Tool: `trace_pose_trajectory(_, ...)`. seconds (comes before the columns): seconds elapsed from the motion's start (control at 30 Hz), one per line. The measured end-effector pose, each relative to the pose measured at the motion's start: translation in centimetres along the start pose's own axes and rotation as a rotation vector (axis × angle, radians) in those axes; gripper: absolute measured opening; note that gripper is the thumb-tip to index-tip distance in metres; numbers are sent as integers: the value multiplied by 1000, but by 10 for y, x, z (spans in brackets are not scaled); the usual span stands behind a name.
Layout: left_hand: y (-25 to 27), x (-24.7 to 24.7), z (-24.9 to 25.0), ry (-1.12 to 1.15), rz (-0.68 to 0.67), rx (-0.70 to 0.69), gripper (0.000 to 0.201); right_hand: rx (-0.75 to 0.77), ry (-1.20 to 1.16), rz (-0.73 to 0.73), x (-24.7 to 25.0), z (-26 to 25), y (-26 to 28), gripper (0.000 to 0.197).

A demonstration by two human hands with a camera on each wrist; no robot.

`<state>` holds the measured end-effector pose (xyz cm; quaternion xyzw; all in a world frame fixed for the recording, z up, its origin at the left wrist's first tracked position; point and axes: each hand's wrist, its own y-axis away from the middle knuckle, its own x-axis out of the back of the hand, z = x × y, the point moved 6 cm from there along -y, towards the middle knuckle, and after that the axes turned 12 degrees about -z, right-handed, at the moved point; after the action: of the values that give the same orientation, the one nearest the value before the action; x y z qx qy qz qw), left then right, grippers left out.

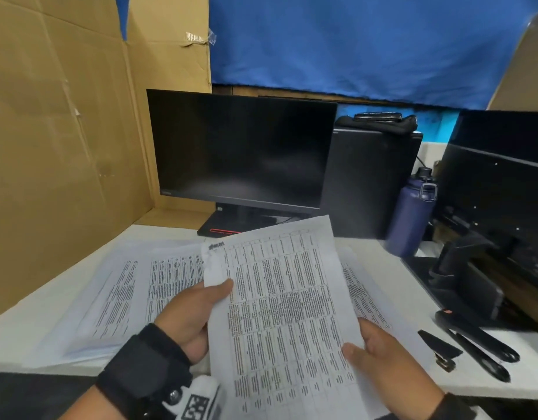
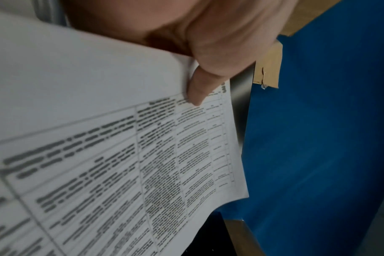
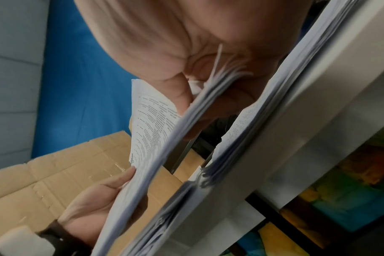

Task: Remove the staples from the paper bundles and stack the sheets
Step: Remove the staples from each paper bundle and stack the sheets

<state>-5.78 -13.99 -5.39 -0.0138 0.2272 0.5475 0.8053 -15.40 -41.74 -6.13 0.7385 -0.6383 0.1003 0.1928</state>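
White desk [image 1: 34,338] boxed in by cardboard and blue cloth, dark monitor [image 1: 240,153] behind, loose sheets [image 1: 134,295] spread flat underneath. I'm holding the paper bundle [image 1: 286,298] tilted above them: left hand [image 1: 186,319] pinches the left edge below the torn top corner, right hand [image 1: 380,359] grips the lower right edge, thumb on top. Bundle looks light, floppy and tear-prone at that corner, so I'd grip the edges, not the corner.
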Motion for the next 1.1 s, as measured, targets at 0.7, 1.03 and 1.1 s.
trace_pose_trajectory(0.7,28,-56,-12,-578,13,-159,20,-712,781,547,195,134,42,29)
trace_pose_trajectory(1.03,33,-73,-27,-939,39,-213,40,122,-518,515,126,-21,47,26)
trace_pose_trajectory(1.1,35,-80,-33,-1080,17,-240,29,177,-658,407,87,-40,40,21)
